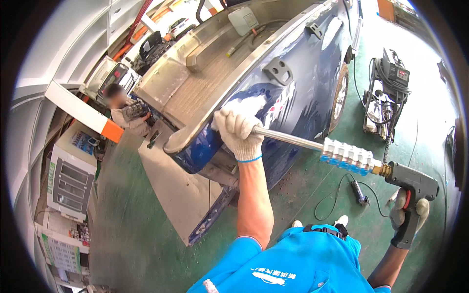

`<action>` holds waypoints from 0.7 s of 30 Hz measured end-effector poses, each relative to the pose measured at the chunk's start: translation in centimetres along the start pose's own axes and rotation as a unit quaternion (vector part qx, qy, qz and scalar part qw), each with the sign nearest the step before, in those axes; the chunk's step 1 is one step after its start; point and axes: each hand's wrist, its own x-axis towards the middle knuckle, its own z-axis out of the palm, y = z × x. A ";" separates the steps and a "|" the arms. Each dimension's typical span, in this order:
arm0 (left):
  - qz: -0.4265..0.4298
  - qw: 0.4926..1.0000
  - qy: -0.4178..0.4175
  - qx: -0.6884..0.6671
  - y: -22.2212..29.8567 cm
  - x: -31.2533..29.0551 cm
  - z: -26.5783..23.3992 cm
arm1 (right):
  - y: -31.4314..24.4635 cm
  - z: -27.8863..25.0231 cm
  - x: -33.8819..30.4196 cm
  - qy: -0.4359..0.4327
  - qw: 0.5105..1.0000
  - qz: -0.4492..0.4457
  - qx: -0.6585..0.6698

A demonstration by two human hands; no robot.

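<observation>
A slide hammer dent puller [346,156] spans between my hands, with a bright rod, a ribbed metal weight and a black pistol grip. My left hand [238,129], in a white knit glove, is closed around the rod's front end, up against the rear corner of a blue pickup's side panel [305,56]. The rod's tip is hidden behind the fingers. At the right, my gloved right hand [421,210] wraps the pistol grip, with a red trigger by its fingers. Bare, greyish patches show on the panel's blue paint.
The pickup's tailgate [171,190] hangs lowered left of my left arm. An angle grinder [360,193] lies on the green floor with its cord looped. A wheeled welding machine [388,93] with cables stands at the far right. Beyond the truck bed, another person [129,115] is at the left.
</observation>
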 end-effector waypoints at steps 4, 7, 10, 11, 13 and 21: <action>-0.014 0.998 0.043 0.035 1.3 0.1 0.0 | 0.5 -0.6 0.7 0.005 1.000 -0.016 -0.010; 0.162 0.825 0.371 0.394 -2.1 0.4 3.1 | 1.3 -1.2 0.0 0.144 0.990 -0.005 -0.004; 0.159 0.805 0.354 0.449 -4.0 -1.1 4.7 | 2.9 -7.7 -3.7 0.257 0.965 -0.054 0.007; 0.163 0.782 0.397 0.451 -4.9 -1.6 5.0 | 3.0 -8.0 -4.0 0.225 0.973 -0.041 0.032; 0.124 0.804 0.385 0.435 -5.4 -3.2 3.9 | 3.5 -5.8 -3.8 0.143 0.989 0.006 0.048; 0.116 0.823 0.366 0.418 -4.1 -3.5 1.9 | 5.8 -4.7 -4.1 0.127 0.989 0.042 0.060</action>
